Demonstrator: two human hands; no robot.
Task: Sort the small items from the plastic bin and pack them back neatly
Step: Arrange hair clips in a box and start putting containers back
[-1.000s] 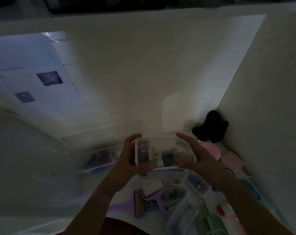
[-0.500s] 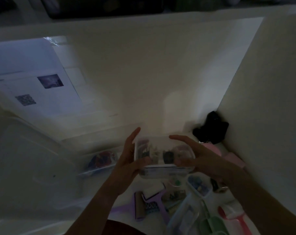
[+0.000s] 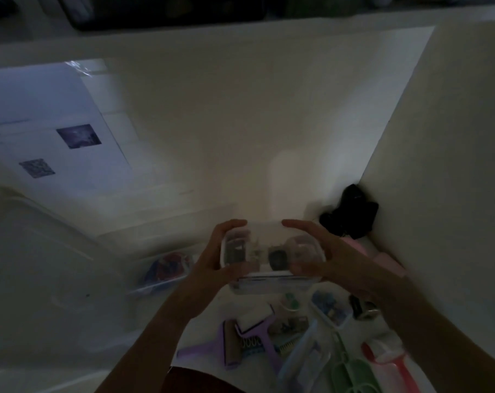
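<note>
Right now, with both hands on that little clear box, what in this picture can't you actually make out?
- Contents of the clear box: dim head view and blur show only dark shapes.
- Lower corners of the box: covered by the left hand and right hand.
- Black object in the corner: too dark to identify.
- Green tool and red tool: cut off by the bottom edge.
- Printed sheet on the left: text too small and blurred.

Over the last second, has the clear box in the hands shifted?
No clear shift: the clear box sits just left of and below the black object in the corner, as before, held by both hands.
</note>
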